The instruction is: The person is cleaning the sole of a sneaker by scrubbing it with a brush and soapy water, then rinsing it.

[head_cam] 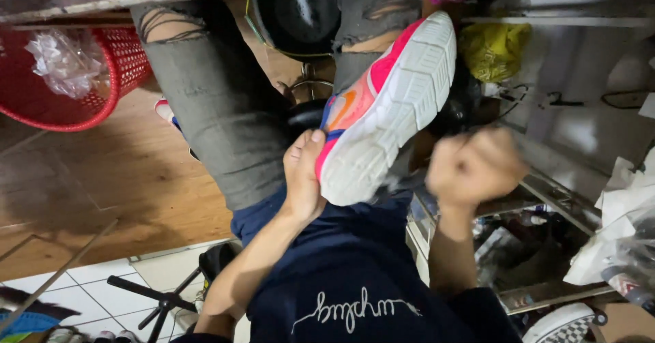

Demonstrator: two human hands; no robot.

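Left hand (304, 174) clamped on pink, white-soled shoe (387, 104); blurred right hand (474, 167) fisted, its contents indistinct.

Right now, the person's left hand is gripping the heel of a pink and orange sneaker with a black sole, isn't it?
Not quite: the head view shows the sneaker has a white sole, not black. The left hand does grip its heel.

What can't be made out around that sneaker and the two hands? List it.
- Right hand, head view: motion blur hides whether the fist holds anything.
- Sneaker: only the white sole and pink side show; its upper faces away.
- Left hand: its fingers are hidden behind the sneaker.
- Red basket: cut off by the left edge.
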